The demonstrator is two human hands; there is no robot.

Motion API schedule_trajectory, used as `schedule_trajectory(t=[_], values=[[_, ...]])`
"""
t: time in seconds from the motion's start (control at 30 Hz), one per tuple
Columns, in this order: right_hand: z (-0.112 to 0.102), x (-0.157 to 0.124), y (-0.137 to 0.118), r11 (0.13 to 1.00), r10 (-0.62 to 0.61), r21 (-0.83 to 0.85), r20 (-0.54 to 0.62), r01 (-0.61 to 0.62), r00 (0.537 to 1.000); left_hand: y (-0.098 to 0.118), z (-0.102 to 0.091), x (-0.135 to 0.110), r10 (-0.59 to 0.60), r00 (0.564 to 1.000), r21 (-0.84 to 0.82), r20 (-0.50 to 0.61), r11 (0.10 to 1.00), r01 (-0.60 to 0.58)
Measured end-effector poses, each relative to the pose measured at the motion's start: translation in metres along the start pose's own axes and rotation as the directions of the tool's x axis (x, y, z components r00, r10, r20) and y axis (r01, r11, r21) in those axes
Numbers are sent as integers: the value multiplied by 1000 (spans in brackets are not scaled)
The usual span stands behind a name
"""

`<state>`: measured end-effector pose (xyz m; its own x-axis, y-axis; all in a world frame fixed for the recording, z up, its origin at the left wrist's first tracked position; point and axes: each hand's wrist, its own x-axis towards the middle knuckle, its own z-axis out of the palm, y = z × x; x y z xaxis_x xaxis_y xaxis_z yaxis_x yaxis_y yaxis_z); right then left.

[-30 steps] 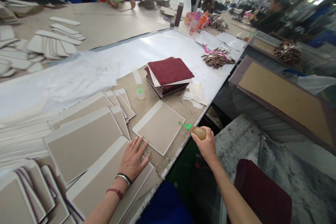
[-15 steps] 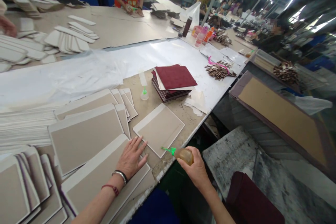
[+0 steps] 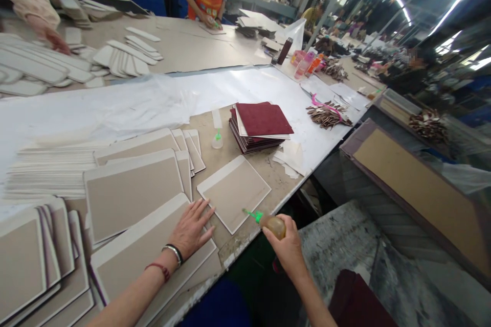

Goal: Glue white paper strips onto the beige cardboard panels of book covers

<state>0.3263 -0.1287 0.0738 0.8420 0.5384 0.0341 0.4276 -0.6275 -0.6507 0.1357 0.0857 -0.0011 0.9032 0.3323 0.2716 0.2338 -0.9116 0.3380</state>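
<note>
My left hand [image 3: 191,231] lies flat with fingers spread on a large grey board [image 3: 146,253] near the table's front edge. My right hand [image 3: 286,245] is closed round a small amber glue bottle [image 3: 273,224] with a green nozzle that points at the near corner of a single square grey board [image 3: 233,192]. That board has a pale strip along one side. A stack of maroon covers [image 3: 259,126] sits beyond it. A second small glue bottle [image 3: 217,140] stands upright just left of the stack.
Overlapping grey boards [image 3: 132,191] and a pile of white sheets [image 3: 49,171] fill the left. White plastic sheeting [image 3: 153,99] runs across the table. Other people work at the far side. A framed board [image 3: 414,176] stands to the right, beyond the table's edge [image 3: 307,179].
My right hand with the bottle moved left, from beyond the table's edge to the square board's near corner. My left hand stayed flat on the big board. The view tilted up.
</note>
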Motion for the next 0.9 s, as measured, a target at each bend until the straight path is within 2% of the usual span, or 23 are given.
schedule_trajectory(t=[0.1,0.2,0.3,0.4,0.5,0.57,0.7,0.8,0.9], values=[[0,-18,-7,984,102,134,93,-114,990,1,-3,4,-16,1000,-46,3,999,16],[-4,-32,-16,900,237,327,190,-289,953,-2,-13,8,-59,998,-101,15,993,60],[-5,-49,-30,869,255,370,237,-330,937,-11,-31,-1,-128,992,-142,10,982,128],[-1,-71,-48,910,223,292,256,-295,940,-17,-58,-38,-180,984,-157,-1,971,178],[9,-90,-64,942,195,220,248,-251,949,-19,-82,-94,-197,980,-151,-6,969,194],[18,-98,-69,958,171,190,229,-216,958,-18,-91,-132,-195,981,-130,-5,973,193],[32,-104,-71,983,115,122,184,-138,976,-13,-89,-184,-189,982,15,21,982,189],[36,-106,-70,997,50,48,150,-58,987,-7,-82,-200,-229,973,44,31,973,228],[36,-106,-70,1000,-8,-5,108,9,994,-6,-76,-205,-248,968,22,34,969,247]])
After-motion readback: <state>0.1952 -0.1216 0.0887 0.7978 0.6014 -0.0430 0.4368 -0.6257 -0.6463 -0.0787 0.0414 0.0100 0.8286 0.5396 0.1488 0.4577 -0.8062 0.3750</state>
